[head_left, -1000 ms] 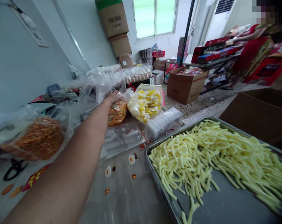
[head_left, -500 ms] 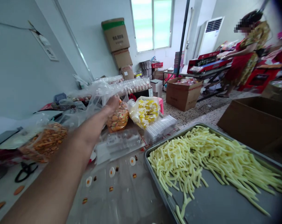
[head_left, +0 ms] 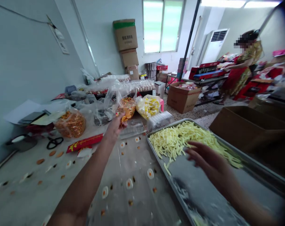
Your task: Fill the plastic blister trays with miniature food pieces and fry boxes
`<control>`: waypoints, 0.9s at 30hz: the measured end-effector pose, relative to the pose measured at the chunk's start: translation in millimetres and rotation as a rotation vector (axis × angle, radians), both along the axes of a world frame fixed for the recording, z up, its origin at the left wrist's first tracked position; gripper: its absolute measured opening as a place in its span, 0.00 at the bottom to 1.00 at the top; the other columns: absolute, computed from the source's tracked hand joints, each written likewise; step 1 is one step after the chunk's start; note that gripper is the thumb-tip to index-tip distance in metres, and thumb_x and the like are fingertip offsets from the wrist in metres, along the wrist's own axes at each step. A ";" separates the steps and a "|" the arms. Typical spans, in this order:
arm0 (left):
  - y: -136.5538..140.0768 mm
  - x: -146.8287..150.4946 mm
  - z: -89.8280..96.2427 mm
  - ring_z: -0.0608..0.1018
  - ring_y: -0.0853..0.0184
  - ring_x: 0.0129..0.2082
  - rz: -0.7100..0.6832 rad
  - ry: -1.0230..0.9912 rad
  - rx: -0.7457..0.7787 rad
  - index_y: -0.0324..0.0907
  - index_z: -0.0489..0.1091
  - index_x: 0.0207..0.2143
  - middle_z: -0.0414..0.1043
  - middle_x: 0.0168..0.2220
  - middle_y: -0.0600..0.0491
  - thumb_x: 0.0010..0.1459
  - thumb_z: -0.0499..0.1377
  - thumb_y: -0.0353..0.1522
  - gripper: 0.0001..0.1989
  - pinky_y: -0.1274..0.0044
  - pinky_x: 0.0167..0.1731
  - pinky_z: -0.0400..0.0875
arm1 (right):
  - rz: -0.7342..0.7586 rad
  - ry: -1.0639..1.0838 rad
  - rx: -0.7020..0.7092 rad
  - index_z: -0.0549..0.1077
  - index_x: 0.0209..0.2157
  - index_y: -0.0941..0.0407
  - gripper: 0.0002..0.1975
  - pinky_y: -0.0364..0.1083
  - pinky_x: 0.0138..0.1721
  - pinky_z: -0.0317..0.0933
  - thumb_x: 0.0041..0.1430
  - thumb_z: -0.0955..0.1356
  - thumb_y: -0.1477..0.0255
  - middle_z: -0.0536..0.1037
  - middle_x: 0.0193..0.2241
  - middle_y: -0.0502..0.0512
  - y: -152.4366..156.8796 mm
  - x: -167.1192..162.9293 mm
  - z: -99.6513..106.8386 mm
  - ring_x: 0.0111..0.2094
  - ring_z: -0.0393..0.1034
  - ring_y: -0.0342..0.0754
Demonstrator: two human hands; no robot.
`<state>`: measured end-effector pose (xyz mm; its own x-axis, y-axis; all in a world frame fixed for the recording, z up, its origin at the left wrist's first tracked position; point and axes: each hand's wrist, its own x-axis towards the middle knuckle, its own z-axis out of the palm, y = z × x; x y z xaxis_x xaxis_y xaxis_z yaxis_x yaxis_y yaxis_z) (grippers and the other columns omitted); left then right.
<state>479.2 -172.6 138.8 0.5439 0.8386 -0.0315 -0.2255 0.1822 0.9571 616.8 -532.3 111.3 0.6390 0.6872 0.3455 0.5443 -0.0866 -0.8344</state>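
Note:
My left hand is closed around several flat orange candy pieces, held up in front of an open clear bag of similar orange pieces. My right hand, slightly blurred, hovers over a metal tray with its fingers stretched out and nothing seen in them. Pale yellow candy sticks are heaped along the tray's far side. Below my left arm, small fried-egg-shaped candies and burger-shaped candies lie in rows on the clear plastic sheet over the table.
A bag of yellow-and-white candies stands behind clear plastic trays. To the left are black scissors, a red packet and another bag of orange pieces. An open carton borders the tray; a person works farther back.
My left hand has come out of the bag, back toward me, with orange pieces in it. My right hand has entered over the tray. The view has shifted.

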 end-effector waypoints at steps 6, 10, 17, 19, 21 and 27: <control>-145.1 -85.6 -48.2 0.66 0.78 0.18 0.018 0.015 -0.089 0.39 0.72 0.33 0.70 0.25 0.57 0.43 0.73 0.46 0.24 0.82 0.19 0.66 | 0.392 0.483 0.069 0.76 0.46 0.56 0.27 0.42 0.26 0.68 0.54 0.72 0.49 0.79 0.37 0.55 109.8 -84.9 0.4 0.29 0.74 0.45; -193.9 -119.7 -76.7 0.69 0.75 0.21 0.051 0.047 -0.125 0.38 0.73 0.35 0.71 0.28 0.55 0.43 0.71 0.52 0.28 0.80 0.21 0.68 | 0.470 0.693 0.064 0.77 0.31 0.59 0.20 0.39 0.25 0.64 0.45 0.78 0.57 0.78 0.24 0.51 113.4 -123.9 -27.3 0.23 0.70 0.41; -210.4 -153.8 -106.7 0.72 0.72 0.28 -0.232 0.141 -0.075 0.42 0.71 0.40 0.71 0.33 0.54 0.53 0.67 0.48 0.22 0.80 0.25 0.70 | 0.422 1.295 -0.059 0.78 0.30 0.60 0.12 0.35 0.27 0.69 0.45 0.79 0.70 0.79 0.25 0.52 79.1 -136.6 -69.3 0.23 0.73 0.39; -209.0 -155.4 -108.4 0.71 0.72 0.28 -0.277 0.166 -0.101 0.42 0.70 0.41 0.71 0.33 0.54 0.55 0.66 0.47 0.21 0.81 0.24 0.69 | 0.420 1.354 -0.110 0.78 0.29 0.60 0.10 0.35 0.28 0.69 0.45 0.78 0.72 0.79 0.24 0.53 78.8 -129.8 -76.9 0.23 0.73 0.39; -204.0 -152.7 -109.3 0.71 0.72 0.27 -0.260 0.174 -0.161 0.43 0.70 0.42 0.70 0.33 0.55 0.55 0.67 0.46 0.20 0.81 0.23 0.68 | 0.388 1.256 -0.148 0.78 0.30 0.60 0.10 0.37 0.29 0.70 0.46 0.78 0.70 0.80 0.25 0.55 85.2 -115.3 -80.7 0.24 0.74 0.41; -173.9 -139.3 -108.6 0.68 0.75 0.22 -0.149 0.132 -0.273 0.40 0.70 0.40 0.69 0.29 0.56 0.52 0.68 0.41 0.19 0.82 0.20 0.65 | 0.205 0.052 -0.168 0.81 0.33 0.57 0.05 0.44 0.37 0.68 0.52 0.73 0.74 0.82 0.29 0.54 154.6 -40.5 -82.7 0.32 0.76 0.49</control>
